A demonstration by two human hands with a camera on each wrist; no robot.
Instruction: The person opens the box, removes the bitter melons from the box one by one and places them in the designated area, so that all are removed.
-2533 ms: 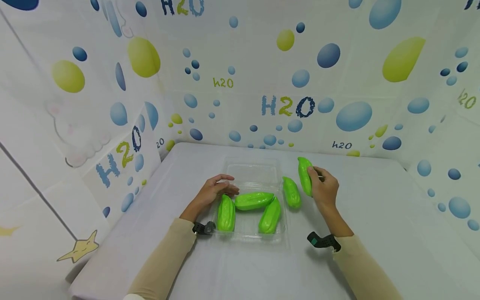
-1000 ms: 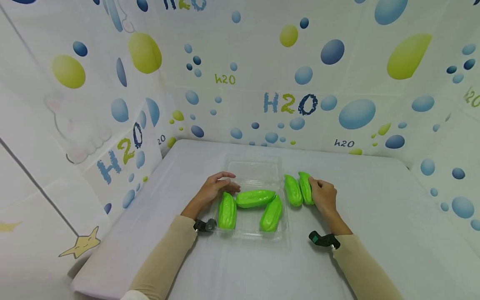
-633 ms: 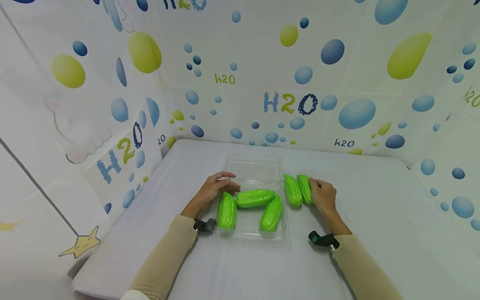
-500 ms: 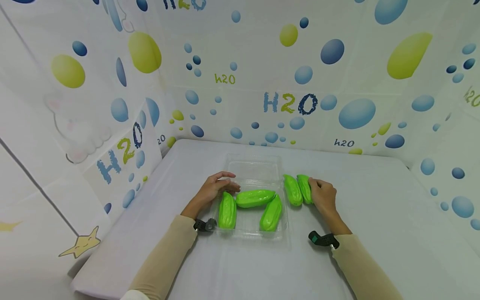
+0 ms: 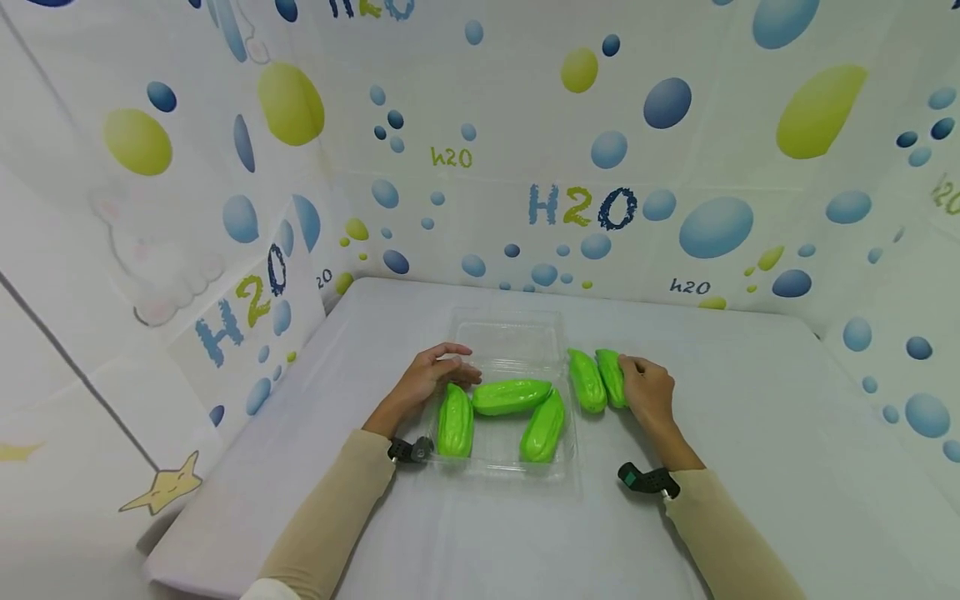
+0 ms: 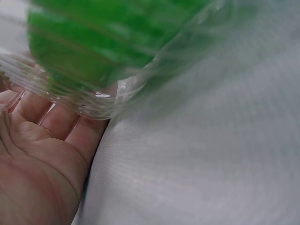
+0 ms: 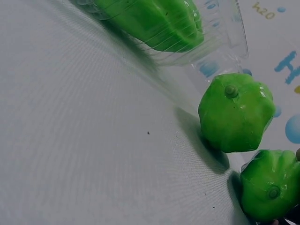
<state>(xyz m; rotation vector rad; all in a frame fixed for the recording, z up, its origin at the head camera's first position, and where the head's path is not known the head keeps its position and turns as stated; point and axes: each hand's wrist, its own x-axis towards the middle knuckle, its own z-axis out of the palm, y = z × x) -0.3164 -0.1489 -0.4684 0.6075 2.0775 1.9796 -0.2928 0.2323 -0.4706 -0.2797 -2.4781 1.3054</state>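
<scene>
The right hand [image 5: 649, 395] has its fingers [image 5: 627, 367] curled against the outer green gourd [image 5: 612, 377], which lies on the counter [image 5: 750, 467] right of centre, touching a second gourd [image 5: 587, 381]. The left hand [image 5: 427, 382] rests relaxed, fingers apart, on the left rim of the clear plastic tray [image 5: 510, 342], mid-frame, which holds three more gourds [image 5: 511, 397].

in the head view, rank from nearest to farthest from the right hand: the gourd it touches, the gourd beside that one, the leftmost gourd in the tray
1. The gourd it touches, against the right hand, on the table.
2. The gourd beside it, just right of the clear tray.
3. The leftmost gourd, in the tray by the left hand.
</scene>
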